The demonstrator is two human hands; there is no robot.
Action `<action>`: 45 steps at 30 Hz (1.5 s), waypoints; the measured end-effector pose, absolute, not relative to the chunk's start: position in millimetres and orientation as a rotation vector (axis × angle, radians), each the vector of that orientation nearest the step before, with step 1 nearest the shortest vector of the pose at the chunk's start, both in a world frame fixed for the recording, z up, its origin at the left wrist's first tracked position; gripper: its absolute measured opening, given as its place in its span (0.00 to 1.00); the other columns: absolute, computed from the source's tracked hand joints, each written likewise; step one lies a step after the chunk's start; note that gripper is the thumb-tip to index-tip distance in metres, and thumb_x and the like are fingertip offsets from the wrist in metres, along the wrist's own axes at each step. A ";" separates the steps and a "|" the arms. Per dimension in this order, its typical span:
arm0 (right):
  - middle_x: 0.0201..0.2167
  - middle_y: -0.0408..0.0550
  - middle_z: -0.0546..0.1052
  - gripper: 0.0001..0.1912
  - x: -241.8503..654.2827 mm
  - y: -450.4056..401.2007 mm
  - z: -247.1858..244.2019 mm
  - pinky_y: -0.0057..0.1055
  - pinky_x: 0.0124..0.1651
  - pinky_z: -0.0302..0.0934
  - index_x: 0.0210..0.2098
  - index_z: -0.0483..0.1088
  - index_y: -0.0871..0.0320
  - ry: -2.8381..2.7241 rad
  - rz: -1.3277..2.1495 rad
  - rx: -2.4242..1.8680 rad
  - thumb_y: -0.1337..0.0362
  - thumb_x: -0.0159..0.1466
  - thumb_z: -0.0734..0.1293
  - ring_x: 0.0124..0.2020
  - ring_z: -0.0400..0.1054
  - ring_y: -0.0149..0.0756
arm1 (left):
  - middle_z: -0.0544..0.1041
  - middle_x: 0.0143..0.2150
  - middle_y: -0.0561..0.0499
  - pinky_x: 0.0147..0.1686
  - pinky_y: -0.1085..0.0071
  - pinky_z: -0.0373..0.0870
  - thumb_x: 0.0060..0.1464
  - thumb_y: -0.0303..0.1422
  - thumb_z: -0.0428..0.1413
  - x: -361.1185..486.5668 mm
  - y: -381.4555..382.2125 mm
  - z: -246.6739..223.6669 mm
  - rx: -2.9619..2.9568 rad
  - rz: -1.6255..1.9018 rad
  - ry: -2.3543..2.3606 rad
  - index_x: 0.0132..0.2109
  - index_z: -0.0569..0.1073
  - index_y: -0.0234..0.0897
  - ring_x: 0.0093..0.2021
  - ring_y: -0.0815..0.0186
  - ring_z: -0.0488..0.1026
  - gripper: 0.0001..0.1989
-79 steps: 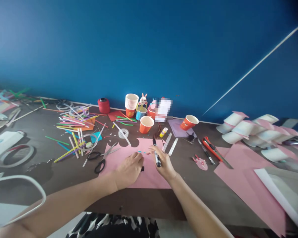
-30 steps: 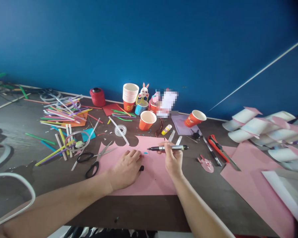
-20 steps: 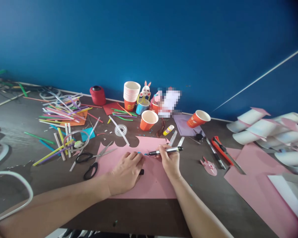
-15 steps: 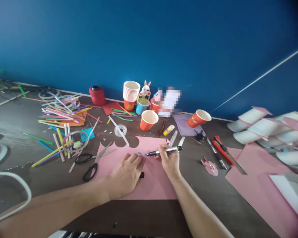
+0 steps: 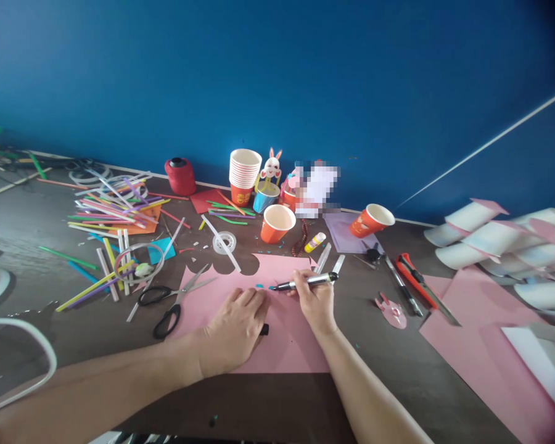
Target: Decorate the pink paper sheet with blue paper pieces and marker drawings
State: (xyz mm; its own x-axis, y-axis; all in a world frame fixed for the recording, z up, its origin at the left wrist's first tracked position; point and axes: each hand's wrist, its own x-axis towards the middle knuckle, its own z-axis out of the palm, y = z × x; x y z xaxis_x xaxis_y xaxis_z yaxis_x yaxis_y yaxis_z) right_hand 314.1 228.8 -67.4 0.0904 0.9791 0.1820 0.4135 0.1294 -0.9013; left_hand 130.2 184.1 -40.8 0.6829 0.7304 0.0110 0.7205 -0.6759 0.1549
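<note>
Head view showed small work in hand on a pink sheet point(image 5: 300, 351), judged to be partway through. Two tiny blue scraps point(image 5: 259, 285) lay on it near the fingers of the left hand point(image 5: 238, 327), the second right at the nib of a marker point(image 5: 314, 280). Whether either bore ink was too small to make out, so how much marking was done and how much was left stayed uncertain. Other steps looked finished: rounded notches had been cut from the sheet's far edge, a pink eared cutout point(image 5: 392, 313) lay well apart on the right, and a white rabbit figure point(image 5: 271, 168) stood at a blue cup point(image 5: 266, 198) by the wall.

The right hand point(image 5: 317, 305) had its thumb and fingers closed firmly around the marker's barrel, which lay low and slanted, nib pointing left (touching the scrap or barely clear of it, the view did not settle which). The left hand rested palm down on the sheet, fingers bent and drawn together with hardly a gap. Its fingertips were partly hidden, so whether they pinned anything could not be told. A black cap point(image 5: 264, 330) showed just beside that palm, either gripped or merely lying there.
</note>
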 end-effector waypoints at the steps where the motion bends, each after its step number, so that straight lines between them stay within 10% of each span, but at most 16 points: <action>1: 0.14 0.41 0.70 0.13 314.1 228.7 -67.9 0.26 0.23 0.63 0.23 0.67 0.58 -1.477 0.765 -1.437 0.58 0.60 0.62 0.17 0.69 0.33 | 0.63 0.53 0.39 0.48 0.58 0.57 0.54 0.29 0.44 130.3 184.1 -40.8 2.753 0.108 1.193 0.56 0.59 0.30 0.51 0.54 0.59 0.22; 45: 0.14 0.42 0.70 0.16 313.1 228.5 -67.0 0.22 0.23 0.61 0.19 0.64 0.58 -1.528 0.723 -1.453 0.59 0.61 0.61 0.17 0.68 0.30 | 0.61 0.55 0.39 0.47 0.59 0.58 0.53 0.30 0.45 130.1 185.4 -40.1 2.764 0.086 1.184 0.56 0.59 0.27 0.51 0.54 0.59 0.23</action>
